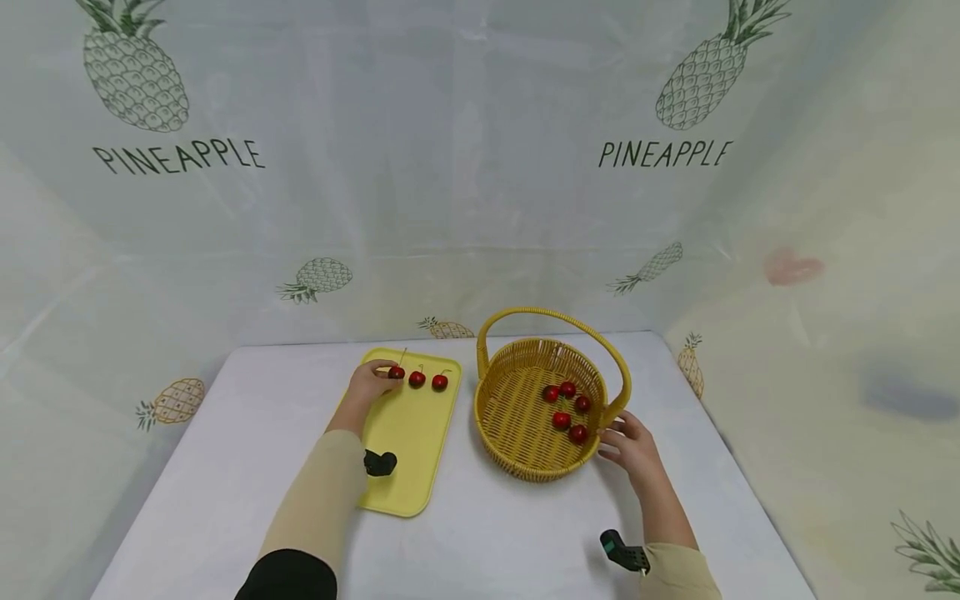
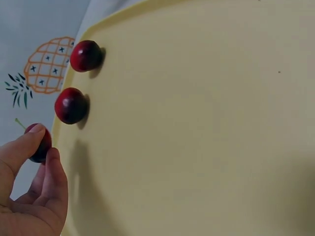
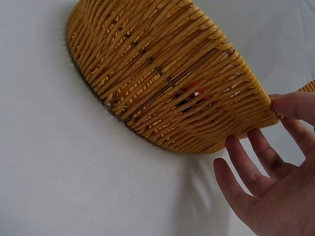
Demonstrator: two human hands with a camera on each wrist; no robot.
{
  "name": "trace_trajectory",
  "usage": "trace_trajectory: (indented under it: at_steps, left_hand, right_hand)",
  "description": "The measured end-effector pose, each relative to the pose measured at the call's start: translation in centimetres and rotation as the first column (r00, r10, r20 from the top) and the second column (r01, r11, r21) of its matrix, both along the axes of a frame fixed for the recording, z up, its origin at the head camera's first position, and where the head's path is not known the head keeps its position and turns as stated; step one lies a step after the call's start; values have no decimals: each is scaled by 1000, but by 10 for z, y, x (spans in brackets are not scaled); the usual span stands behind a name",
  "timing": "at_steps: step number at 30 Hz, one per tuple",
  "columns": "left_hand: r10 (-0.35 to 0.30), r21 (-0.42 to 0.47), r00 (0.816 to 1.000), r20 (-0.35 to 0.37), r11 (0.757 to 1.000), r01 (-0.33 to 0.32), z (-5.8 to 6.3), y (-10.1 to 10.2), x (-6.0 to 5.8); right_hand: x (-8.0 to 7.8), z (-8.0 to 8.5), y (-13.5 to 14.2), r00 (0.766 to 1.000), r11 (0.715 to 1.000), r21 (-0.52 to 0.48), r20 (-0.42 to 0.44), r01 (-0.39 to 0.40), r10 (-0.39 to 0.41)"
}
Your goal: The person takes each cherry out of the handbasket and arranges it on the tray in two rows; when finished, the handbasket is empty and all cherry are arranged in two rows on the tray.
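In the head view my left hand (image 1: 371, 382) is over the far left corner of a yellow tray (image 1: 401, 450). Between thumb and fingers it pinches a dark red cherry (image 2: 41, 143) with a thin stem. Two more cherries, one nearer the hand (image 2: 72, 105) and one farther (image 2: 86, 55), lie on the tray along its far edge. My right hand (image 1: 632, 446) holds the rim of a yellow woven basket (image 3: 162, 78) by the handle's right base, its thumb on the rim and its other fingers spread by the side. Several cherries (image 1: 562, 421) lie inside the basket, toward its right.
Both tray and basket stand on a white table (image 1: 450, 550), the basket to the right of the tray. The basket's tall arched handle (image 1: 555, 312) rises over it. Behind the table hangs a pale sheet (image 1: 465, 167) printed with pineapples.
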State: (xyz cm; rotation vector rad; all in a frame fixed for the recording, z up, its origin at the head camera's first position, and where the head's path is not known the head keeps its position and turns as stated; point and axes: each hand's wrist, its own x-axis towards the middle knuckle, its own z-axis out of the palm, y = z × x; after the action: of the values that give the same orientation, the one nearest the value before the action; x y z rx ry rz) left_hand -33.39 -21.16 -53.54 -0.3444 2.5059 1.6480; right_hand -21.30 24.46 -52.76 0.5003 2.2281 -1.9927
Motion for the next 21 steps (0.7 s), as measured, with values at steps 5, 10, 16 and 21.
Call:
trace_trajectory:
  at_steps: [5,10,16,21]
  left_hand:
    - [17,-2,1000,-1,1000,-17,-7,-2,-6]
    - [21,-47,1000,-10,999,-21,-14,-7,-7]
    - [3,-98,999,-34,995,-6,-16,-9,-6]
    - [-7,-124,999,-36,992,2,-16,-9,-6]
  right_hand:
    - [0,1,1,1000,1000,3,-2,0,0]
    - [0,1,1,1000,1000,-2,-5,-8,8]
    - [0,0,1,1000,1000,5,-17,-20,20]
    - [-1,0,2,1000,1000,11,-15,-18,18]
